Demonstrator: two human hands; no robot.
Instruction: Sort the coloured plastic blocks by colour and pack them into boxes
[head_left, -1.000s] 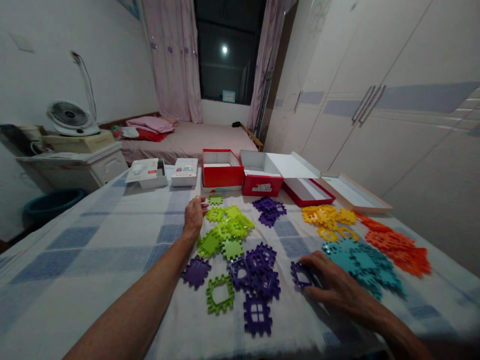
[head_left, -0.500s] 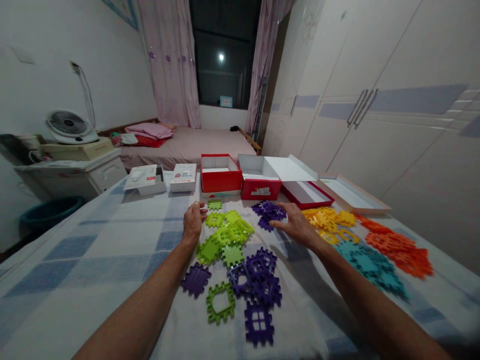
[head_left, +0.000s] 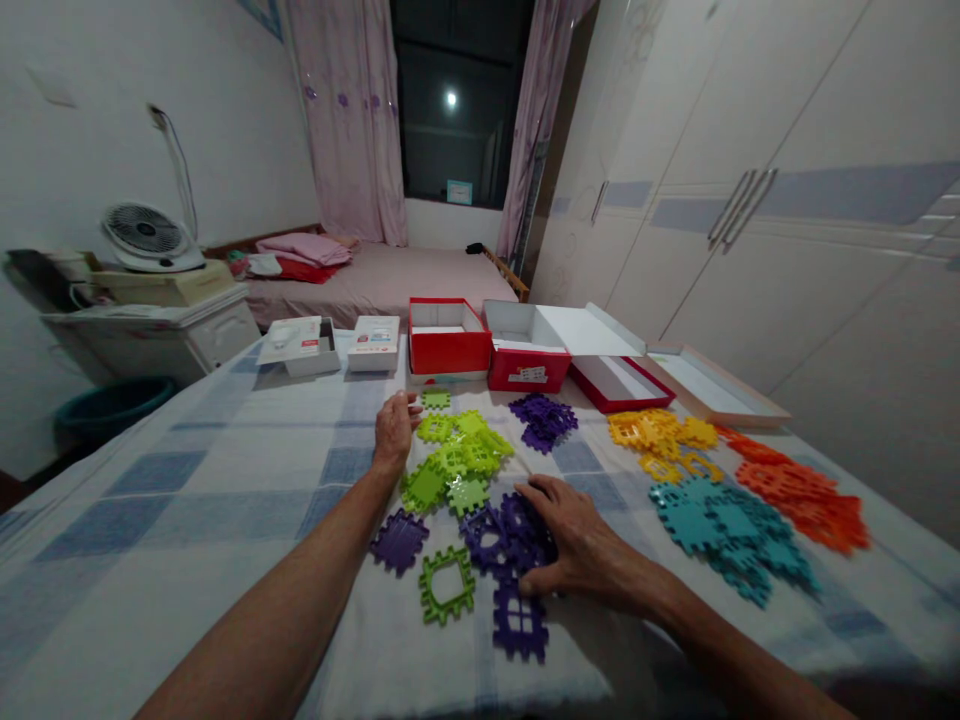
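My left hand point(head_left: 394, 430) rests on the cloth left of the lime-green plastic building pieces point(head_left: 465, 450), its fingers loosely curled and slightly apart, with nothing visible in them. A small green square piece point(head_left: 435, 399) lies just past its fingertips. Over the near cluster of purple building pieces point(head_left: 487, 540) is my right hand point(head_left: 577, 545), thumb and fingers spread around the cluster's right side. The thumb meets a purple window-shaped piece point(head_left: 520, 625); the palm hides part of the cluster. A single purple piece point(head_left: 400, 541) and a green frame piece point(head_left: 447, 586) lie nearby.
Another purple pile point(head_left: 544, 420) lies farther back. Yellow point(head_left: 652, 435), teal point(head_left: 727, 530) and orange pieces point(head_left: 802, 495) are heaped on the right. Along the back stand a red box point(head_left: 450, 350), an open crimson box point(head_left: 529, 370), a shallow tray point(head_left: 712, 390) and white boxes point(head_left: 373, 345).
My right hand has left the far purple pile and come nearer, down onto the near purple cluster. My left hand stays beside the green pieces. The view has shifted slightly.
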